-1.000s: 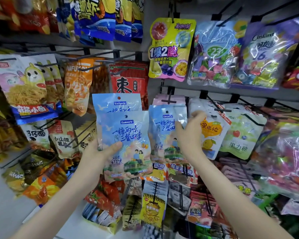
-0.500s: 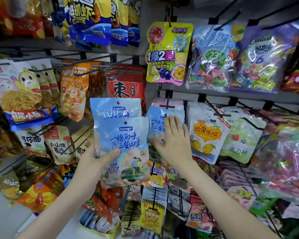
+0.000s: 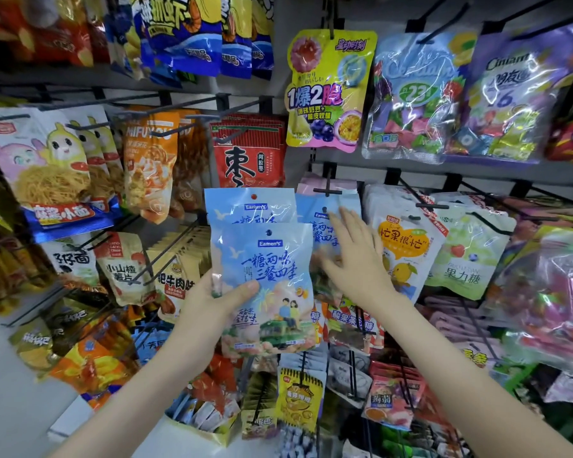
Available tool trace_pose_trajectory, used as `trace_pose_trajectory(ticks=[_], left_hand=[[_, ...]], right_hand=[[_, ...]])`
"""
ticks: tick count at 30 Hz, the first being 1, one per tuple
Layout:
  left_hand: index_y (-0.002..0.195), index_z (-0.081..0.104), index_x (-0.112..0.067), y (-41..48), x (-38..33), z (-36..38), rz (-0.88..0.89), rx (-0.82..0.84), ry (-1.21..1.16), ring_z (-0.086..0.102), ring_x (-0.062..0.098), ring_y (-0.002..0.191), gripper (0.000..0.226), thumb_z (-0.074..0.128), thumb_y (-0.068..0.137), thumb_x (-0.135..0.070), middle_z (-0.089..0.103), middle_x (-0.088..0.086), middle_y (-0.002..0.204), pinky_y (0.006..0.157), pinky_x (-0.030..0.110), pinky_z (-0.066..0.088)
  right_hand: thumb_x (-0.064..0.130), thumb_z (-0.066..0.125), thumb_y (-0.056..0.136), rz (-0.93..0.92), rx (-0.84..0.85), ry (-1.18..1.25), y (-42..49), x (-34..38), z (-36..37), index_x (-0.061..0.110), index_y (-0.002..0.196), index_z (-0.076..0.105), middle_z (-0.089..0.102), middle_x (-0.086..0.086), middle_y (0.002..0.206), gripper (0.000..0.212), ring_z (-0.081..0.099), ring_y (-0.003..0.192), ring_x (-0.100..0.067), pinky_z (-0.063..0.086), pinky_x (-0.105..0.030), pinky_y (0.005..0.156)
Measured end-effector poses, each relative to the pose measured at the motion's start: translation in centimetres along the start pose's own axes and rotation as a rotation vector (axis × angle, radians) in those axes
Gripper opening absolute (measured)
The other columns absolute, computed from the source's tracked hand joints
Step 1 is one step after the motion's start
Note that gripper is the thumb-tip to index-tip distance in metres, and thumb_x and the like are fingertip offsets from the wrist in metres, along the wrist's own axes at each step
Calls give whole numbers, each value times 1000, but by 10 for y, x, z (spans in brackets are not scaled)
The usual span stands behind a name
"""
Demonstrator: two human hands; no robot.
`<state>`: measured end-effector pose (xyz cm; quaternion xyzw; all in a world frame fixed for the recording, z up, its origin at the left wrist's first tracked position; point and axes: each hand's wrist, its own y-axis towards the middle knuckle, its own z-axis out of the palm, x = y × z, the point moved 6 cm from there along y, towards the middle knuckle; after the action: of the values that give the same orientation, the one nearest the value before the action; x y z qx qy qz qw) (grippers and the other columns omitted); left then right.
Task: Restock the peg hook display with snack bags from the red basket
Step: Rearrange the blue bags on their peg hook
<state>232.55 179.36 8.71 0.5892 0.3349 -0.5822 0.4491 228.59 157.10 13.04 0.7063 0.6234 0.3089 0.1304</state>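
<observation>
Landmark for all positions: the front blue bag (image 3: pixel 265 285), held near the middle of the display.

Far left of the blue bag, noodle packets (image 3: pixel 43 180) hang on hooks. Between them and the blue bag hangs an orange packet (image 3: pixel 151 166). Up and just left of the blue bag's top edge hangs a red packet (image 3: pixel 248 153) with a large black character.

The left hand (image 3: pixel 212 309) grips the blue bag at its lower left edge, thumb pressed across the front, the other fingers hidden behind it. A second blue bag (image 3: pixel 248 206) of the same print sits directly behind and above the first, its top strip and punched hole showing; whether the same hand holds it cannot be told for certain, though both appear stacked in that grip.

Just right of the blue bag, a third matching bag (image 3: pixel 325 209) hangs on a black peg hook (image 3: pixel 327 190). The right hand (image 3: pixel 354 259) is blurred, fingers extended and held loosely together, palm toward that hanging bag; contact cannot be confirmed.

Further right of the blue bag hang a white packet with yellow fruit (image 3: pixel 404 249) and a white and green packet (image 3: pixel 467 252). Above and right of the blue bag hang a yellow packet (image 3: pixel 331 90) and clear bags of wrapped sweets (image 3: pixel 417 97)
</observation>
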Motion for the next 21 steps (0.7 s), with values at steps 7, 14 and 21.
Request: trace_pose_trajectory(ticks=[7, 14, 21], left_hand=[[122, 57, -11, -5, 14, 15, -60, 77, -2, 67, 16, 95, 50, 74, 76, -22, 71, 4, 102, 72, 16, 54], [141, 43, -21, -13, 10, 24, -30, 146, 43, 63, 7, 107, 76, 66, 72, -45, 71, -12, 106, 96, 24, 47], [121, 59, -32, -17, 10, 22, -85, 99, -29, 64, 3, 104, 55, 64, 70, -52, 71, -12, 110, 96, 31, 43]], right_hand=[[39, 67, 82, 56, 53, 870, -48, 46, -17, 54, 122, 24, 47, 7, 111, 61, 55, 93, 5, 44, -9, 76], [6, 63, 87, 155, 200, 992, -43, 36, -17, 56, 112, 43, 51, -4, 126, 60, 59, 107, -22, 56, -42, 80], [-2, 49, 93, 139, 184, 970, -28, 28, -23, 43, 105, 50, 56, 32, 100, 47, 53, 87, -30, 41, -27, 75]])
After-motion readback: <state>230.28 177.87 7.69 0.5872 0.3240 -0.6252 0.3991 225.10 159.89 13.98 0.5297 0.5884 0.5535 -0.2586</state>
